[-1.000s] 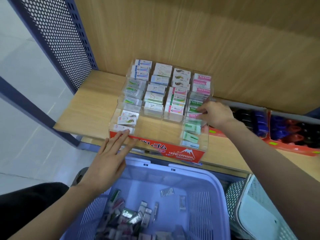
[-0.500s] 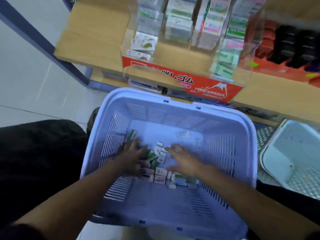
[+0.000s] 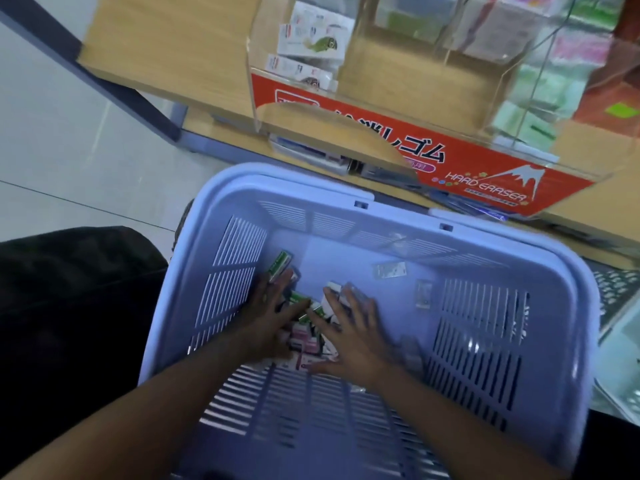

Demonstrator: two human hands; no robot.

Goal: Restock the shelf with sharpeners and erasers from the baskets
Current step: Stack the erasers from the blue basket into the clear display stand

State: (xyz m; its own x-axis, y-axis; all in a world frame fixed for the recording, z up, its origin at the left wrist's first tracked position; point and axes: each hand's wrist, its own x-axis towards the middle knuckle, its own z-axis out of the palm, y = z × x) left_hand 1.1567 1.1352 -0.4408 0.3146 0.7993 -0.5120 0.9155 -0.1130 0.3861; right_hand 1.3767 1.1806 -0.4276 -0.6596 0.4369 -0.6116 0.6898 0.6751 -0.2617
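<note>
A lavender plastic basket [image 3: 221, 188] sits below the shelf, with a pile of small boxed erasers [image 3: 304, 336] on its floor. Both hands are down inside it. My left hand [image 3: 268, 318] lies with fingers spread on the left side of the pile, beside a green eraser box [image 3: 280, 266]. My right hand [image 3: 351, 336] presses flat on the right side of the pile, fingers straight. Above, a clear acrylic display case [image 3: 429, 147] with a red "Hard Eraser" front stands on the wooden shelf [image 3: 166, 46], partly filled with eraser boxes.
Two loose packets [image 3: 390, 270] lie apart on the basket floor to the right. A second, pale basket [image 3: 620, 358] stands at the right edge. Red product boxes [image 3: 616, 95] sit on the shelf right of the case. Tiled floor lies to the left.
Both hands left the display case and dropped into the basket a second ago. Since half a second ago they have closed in on the eraser pile from both sides; the view tilted downward.
</note>
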